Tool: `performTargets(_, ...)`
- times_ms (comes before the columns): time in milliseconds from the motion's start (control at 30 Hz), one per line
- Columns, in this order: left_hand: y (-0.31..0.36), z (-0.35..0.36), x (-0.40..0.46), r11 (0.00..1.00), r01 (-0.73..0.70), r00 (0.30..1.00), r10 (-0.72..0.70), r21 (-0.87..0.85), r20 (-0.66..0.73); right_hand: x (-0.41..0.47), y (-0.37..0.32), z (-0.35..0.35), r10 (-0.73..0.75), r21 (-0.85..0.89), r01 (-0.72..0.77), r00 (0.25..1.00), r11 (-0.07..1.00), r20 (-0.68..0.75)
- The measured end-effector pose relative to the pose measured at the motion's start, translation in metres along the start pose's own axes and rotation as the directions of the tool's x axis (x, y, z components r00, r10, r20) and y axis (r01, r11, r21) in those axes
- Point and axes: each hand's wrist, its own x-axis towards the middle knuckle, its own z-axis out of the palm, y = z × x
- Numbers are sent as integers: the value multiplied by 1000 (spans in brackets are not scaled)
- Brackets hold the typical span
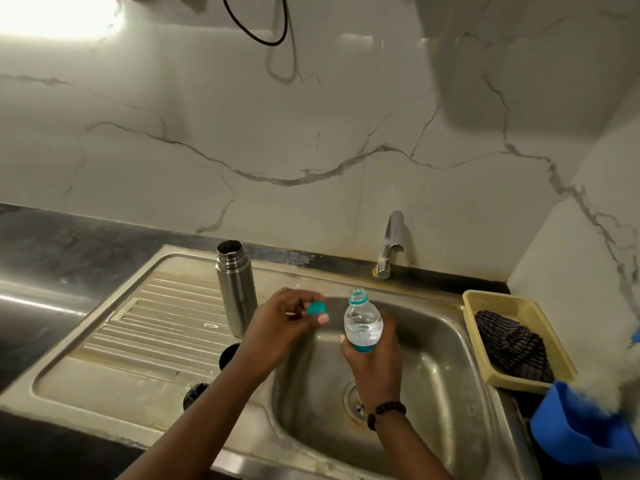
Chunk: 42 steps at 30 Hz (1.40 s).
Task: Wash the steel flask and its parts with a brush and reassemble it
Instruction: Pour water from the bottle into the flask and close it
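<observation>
The steel flask [235, 285] stands upright and uncapped on the ribbed drainboard [149, 317] left of the sink basin. Two dark flask parts lie on the drainboard near my left forearm: one black piece [228, 355] partly hidden behind the wrist, another [194, 394] near the front. My left hand [287, 323] pinches a small teal bottle cap [317, 308]. My right hand [372, 362] grips a clear plastic water bottle [363, 322], upright and open, over the basin. No brush is in view.
The steel sink basin [433, 375] has a drain at its bottom and a tap [389, 247] behind it. A yellow basket [540, 341] with a dark striped cloth sits at the right. A blue plastic container [581, 427] stands at the lower right corner.
</observation>
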Motion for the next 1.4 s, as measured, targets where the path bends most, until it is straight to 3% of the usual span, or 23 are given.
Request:
performTargets(200,-75,-11,-78,976,-33,970,-20,213,242,-12,9,5,25,-4,-25,999,1000,20)
performTargets(367,-122,-3,-119,879,-104,938,-68,465,340,-26,9,10,32,-7,-31,997,999,75)
performTargets(567,-146,-1,-118,834,-85,942,-110,545,316,-39,4,14,24,-21,-22,992,1000,121)
performTargets(833,-154,-4,-116,836,-114,955,-57,536,292,-42,-5,8,28,-8,-28,984,1000,174)
performTargets(933,-143,-7,-117,899,-63,987,-8,434,159,-39,-8,5,26,3,-27,982,1000,185)
performTargets(1033,-120,-14,-107,958,-1,991,41,288,-131,-38,-8,3,25,19,-28,983,999,184)
performTargets(1133,-99,-31,-83,996,67,902,-34,62,-430,-35,-9,2,25,49,-36,979,998,202)
performTargets(1200,-93,-45,-63,990,134,826,-139,-48,-547,-32,-12,1,22,70,-38,977,997,210)
performTargets(1267,-97,-61,-40,970,214,791,-243,-118,-562,-29,-16,0,12,89,-31,978,996,208)
performTargets(1400,-109,-84,4,938,346,838,-320,-23,-442,-21,-26,-3,5,102,-30,971,994,240)
